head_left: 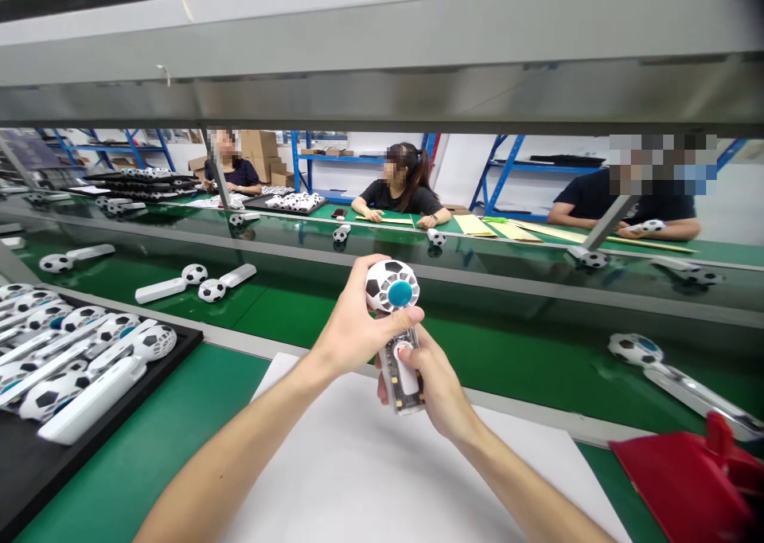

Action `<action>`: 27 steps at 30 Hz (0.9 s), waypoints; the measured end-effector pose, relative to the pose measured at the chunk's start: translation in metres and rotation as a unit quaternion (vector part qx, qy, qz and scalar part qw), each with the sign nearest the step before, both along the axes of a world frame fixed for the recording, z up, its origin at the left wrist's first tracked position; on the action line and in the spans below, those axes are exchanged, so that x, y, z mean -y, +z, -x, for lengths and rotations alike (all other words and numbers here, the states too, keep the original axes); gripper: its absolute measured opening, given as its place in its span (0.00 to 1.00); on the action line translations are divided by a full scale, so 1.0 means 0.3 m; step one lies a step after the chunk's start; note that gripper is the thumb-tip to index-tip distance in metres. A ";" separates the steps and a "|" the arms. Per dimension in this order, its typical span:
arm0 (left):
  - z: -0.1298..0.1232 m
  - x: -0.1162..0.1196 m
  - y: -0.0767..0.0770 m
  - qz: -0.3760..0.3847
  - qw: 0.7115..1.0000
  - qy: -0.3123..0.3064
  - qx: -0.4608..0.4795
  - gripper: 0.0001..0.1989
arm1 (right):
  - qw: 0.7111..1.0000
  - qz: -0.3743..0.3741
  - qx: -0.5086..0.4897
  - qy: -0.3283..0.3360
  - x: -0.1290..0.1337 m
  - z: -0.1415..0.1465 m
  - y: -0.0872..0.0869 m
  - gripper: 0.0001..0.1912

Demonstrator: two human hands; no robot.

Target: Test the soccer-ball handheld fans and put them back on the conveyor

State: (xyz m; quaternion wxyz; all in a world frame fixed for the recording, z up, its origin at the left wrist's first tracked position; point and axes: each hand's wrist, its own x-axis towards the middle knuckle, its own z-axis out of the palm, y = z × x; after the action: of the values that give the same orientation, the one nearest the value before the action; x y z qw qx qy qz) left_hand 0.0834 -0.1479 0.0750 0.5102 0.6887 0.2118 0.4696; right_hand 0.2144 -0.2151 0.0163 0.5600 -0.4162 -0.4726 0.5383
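Observation:
Upright in front of me is a handheld fan (392,287) with a soccer-ball head, a teal disc in its middle and a clear handle showing electronics. My left hand (358,320) is closed around the ball head, its thumb lying across the neck. Wrapped round the handle is my right hand (438,384), with the thumb on the white button area. Below both hands a white sheet (358,463) lies on the green worktop.
At left a black tray (191,340) holds several similar fans. More fans lie on the green conveyor (286,304) ahead, one at right (636,350). A red object (674,471) sits at the right edge. A metal beam (382,89) spans above; several people sit across the line.

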 end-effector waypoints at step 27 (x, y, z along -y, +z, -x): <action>0.002 -0.003 -0.005 0.005 1.000 -0.002 0.001 0.32 | 1.000 -0.002 0.022 -0.016 0.003 -0.002 0.004 0.10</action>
State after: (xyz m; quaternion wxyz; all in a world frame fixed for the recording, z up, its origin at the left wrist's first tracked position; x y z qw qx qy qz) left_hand 0.0827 -0.1470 0.0735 0.5148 0.6862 0.2121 0.4682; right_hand 0.2151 -0.2160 0.0176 0.5587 -0.4347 -0.4791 0.5190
